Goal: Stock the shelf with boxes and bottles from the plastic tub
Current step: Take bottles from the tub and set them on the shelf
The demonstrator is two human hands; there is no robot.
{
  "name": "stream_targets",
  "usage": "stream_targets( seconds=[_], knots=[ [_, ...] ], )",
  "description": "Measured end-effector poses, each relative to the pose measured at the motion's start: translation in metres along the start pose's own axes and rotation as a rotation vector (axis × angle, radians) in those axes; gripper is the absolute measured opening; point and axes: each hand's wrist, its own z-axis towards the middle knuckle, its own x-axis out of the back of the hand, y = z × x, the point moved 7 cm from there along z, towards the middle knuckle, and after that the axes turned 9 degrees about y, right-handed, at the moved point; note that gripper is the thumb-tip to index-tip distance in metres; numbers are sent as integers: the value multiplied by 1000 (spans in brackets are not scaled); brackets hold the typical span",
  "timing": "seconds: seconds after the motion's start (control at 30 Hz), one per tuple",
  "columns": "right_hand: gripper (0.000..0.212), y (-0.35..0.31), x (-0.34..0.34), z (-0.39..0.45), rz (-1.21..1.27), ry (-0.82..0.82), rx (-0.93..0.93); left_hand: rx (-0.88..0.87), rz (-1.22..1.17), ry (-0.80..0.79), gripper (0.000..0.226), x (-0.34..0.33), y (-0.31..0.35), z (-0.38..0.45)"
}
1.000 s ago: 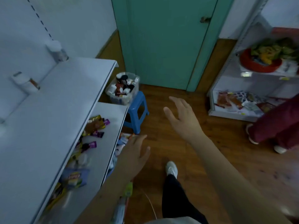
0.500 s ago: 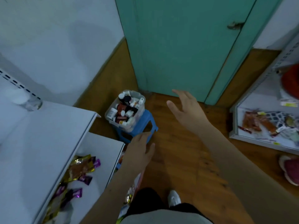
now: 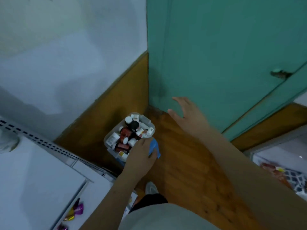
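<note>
Both hands open, the left hand [image 3: 141, 156] reaches the near rim of the clear plastic tub of bottles [image 3: 150, 124]; right hand [image 3: 187, 117] hovers beyond. Next: grasp a bottle.

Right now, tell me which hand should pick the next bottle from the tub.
Left. The left hand is at the tub's near rim, right over the bottles. The right hand hangs open, off to the tub's right, above the floor.

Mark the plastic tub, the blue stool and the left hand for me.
plastic tub [image 3: 147, 121]: head view, on its far right rim.
blue stool [image 3: 154, 144]: head view, on the seat corner showing by the hand.
left hand [image 3: 141, 156]: head view, on the back of the hand.
</note>
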Motion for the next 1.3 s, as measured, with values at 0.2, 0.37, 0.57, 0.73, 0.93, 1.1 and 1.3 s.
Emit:
stream_targets(
  seconds=[0.2, 0.37, 0.57, 0.73, 0.93, 1.1, 1.3],
  knots=[
    [57, -27, -35, 112, -26, -52, 153, 128, -6, 94, 48, 18, -29, 69],
    [58, -39, -104, 157, -14, -195, 223, 325, 15, 123, 48, 22, -77, 90],
    [59, -25, -215, 179, -16, -470, 264, 637, 17, 133, 40, 5, -148, 97],
    [46, -1, -305, 180, 23, -710, 315, 917, -25, 125, 43, -14, -201, 95],
    [66, 59, -404, 178, -120, -864, 246, 1098, 10, 68, 64, -37, -264, 94],
    [87, 93, -463, 170, -131, -838, 147, 1040, 203, 57, 59, -60, -317, 122],
    [88, 112, -506, 159, -89, -799, 119, 918, 328, 93, 70, -101, -363, 160]
  ],
)
